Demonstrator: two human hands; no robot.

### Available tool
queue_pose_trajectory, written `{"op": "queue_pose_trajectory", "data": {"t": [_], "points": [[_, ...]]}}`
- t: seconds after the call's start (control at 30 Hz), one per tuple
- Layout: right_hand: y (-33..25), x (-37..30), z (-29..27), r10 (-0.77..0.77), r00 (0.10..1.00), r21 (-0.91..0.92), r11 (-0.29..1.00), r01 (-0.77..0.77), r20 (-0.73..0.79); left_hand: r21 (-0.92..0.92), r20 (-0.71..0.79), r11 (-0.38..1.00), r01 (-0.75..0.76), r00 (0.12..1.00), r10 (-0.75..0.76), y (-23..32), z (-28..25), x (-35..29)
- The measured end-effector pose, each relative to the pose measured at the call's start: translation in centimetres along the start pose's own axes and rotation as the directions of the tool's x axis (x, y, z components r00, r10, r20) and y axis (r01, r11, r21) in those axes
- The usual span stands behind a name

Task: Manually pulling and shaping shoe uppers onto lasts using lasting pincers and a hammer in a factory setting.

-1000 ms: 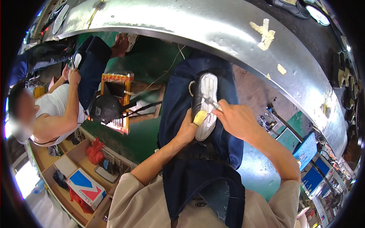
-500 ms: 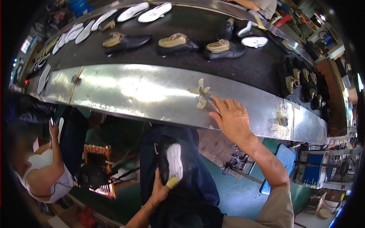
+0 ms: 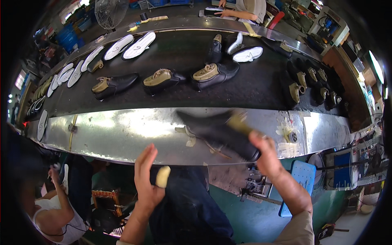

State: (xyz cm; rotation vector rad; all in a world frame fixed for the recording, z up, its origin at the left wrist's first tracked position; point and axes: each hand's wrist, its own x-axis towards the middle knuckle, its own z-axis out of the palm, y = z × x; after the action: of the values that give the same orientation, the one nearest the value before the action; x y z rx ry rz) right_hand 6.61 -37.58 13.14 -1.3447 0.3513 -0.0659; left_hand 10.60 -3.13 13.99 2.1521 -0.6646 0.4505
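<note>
Over the metal ledge point(image 3: 102, 126) hangs a black shoe point(image 3: 220, 128), blurred by motion, with tan lining at its opening. My right hand point(image 3: 267, 157) is closed round its heel end, and the toe points left. My left hand point(image 3: 148, 181) is raised in front of the ledge with its fingers stretched and nothing in it. A yellow cover point(image 3: 162, 176) sits on its thumb. Below the shoe, a thin curved brownish piece lies at the ledge's edge beside scraps of tape point(image 3: 190, 141); its kind is unclear.
Behind the ledge, a dark belt point(image 3: 171, 98) carries several black shoes point(image 3: 161, 79) and white soles point(image 3: 139, 45). A person point(image 3: 249, 10) works across the belt; another person point(image 3: 57, 212) sits at the left. A blue stool point(image 3: 300, 179) stands at the lower right.
The shoe has gone from my left hand at my lap to my right hand above the ledge. My left hand has risen and opened. The view has shifted, showing more of the far side.
</note>
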Motion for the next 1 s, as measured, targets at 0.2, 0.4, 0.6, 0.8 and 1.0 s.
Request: {"op": "queue_pose_trajectory", "data": {"t": [0.2, 0.4, 0.6, 0.8, 1.0], "points": [[-1.9, 13.8, -8.3, -0.444, 0.806, -0.432, 0.862, 0.264, -0.392, 0.243, 0.092, 0.966, 0.088, 0.989, -0.113, -10.5, -0.2, 1.5], [2.5, 19.5, -14.8, -0.827, 0.547, -0.991, 0.126, -0.044, -0.13, 0.617, -0.135, 0.715, 0.327, 0.94, -0.314, -23.0, -6.0, 1.7], [-6.4, 27.6, -0.5, -0.749, 0.604, -0.87, 0.078, 0.487, 0.272, 0.556, -0.166, 0.729, 0.399, 0.913, -0.373, -21.4, -7.6, 2.4], [-5.3, 41.4, 8.3, -0.078, 0.958, -0.961, 0.04, -0.273, -0.276, 0.559, -0.186, 0.689, 0.461, 0.88, -0.438, -20.9, -6.9, 2.4], [-4.6, 47.1, 3.9, -0.016, 0.961, -0.808, 0.546, -0.224, -0.277, 0.555, -0.207, 0.67, 0.493, 0.862, -0.463, -20.6, -7.1, 2.6]]}}
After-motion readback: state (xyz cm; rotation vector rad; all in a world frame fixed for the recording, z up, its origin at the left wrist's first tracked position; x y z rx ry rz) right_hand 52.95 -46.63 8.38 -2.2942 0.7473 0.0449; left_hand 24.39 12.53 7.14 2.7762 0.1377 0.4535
